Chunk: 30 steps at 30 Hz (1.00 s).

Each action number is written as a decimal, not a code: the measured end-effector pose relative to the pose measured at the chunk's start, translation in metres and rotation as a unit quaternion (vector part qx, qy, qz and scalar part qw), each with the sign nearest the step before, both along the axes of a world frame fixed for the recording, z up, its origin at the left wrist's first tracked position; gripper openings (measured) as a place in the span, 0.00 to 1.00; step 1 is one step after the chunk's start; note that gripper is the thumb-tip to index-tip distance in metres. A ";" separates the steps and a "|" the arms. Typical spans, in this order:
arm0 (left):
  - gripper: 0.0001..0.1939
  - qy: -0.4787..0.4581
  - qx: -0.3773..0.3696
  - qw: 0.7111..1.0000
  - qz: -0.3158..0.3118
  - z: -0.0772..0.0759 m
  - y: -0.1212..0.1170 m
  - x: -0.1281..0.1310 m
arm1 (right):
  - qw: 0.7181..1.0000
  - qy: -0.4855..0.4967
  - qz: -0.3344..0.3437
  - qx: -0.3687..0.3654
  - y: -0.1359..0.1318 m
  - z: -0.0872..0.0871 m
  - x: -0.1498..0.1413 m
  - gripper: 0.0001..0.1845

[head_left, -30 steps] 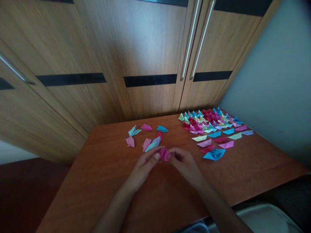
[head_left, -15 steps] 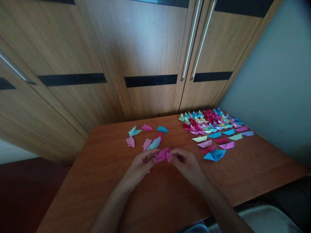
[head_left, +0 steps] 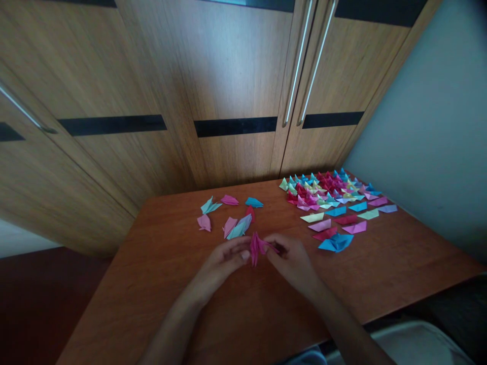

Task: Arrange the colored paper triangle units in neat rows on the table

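Observation:
A magenta folded paper (head_left: 254,249) is held up just above the table, its narrow pleated part upright and a pointed flap reaching right. My right hand (head_left: 289,256) pinches that flap between thumb and fingers. On the other side, my left hand (head_left: 224,259) has its thumb and fingertips closed at the paper's left edge. Right behind the hands lies a light blue and lilac folded paper (head_left: 239,228), beside a pink folded paper (head_left: 230,226) and a red one (head_left: 250,213).
Further back lie a mint folded paper (head_left: 210,205), a blue one (head_left: 254,202) and two pinks. Many colourful paper boats (head_left: 323,187) crowd the table's back right, with flatter boats and a larger blue one (head_left: 337,243) nearer. Behind the table (head_left: 160,284) stands a wooden wardrobe (head_left: 236,157).
The magenta paper, bunched between my fingers at first, was spread sideways and is now turned, with its narrow part upright. My left hand has shifted slightly. The other papers stay put.

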<state>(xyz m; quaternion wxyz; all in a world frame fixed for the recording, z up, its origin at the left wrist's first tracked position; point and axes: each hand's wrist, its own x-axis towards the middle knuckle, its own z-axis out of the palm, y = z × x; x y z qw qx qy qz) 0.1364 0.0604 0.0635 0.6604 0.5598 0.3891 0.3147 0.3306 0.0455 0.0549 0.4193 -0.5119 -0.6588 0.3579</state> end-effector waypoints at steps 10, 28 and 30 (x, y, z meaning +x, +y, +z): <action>0.27 -0.030 0.045 0.998 -0.032 -0.006 -0.001 0.007 | 0.997 -0.057 0.000 0.044 -0.004 0.003 -0.007 0.08; 0.09 0.106 0.137 0.985 0.021 -0.004 -0.001 0.003 | 0.996 -0.076 0.029 0.030 -0.011 0.001 -0.012 0.08; 0.09 0.161 0.177 0.970 0.043 -0.006 -0.003 0.006 | 0.991 -0.123 0.012 0.052 -0.014 0.001 -0.015 0.08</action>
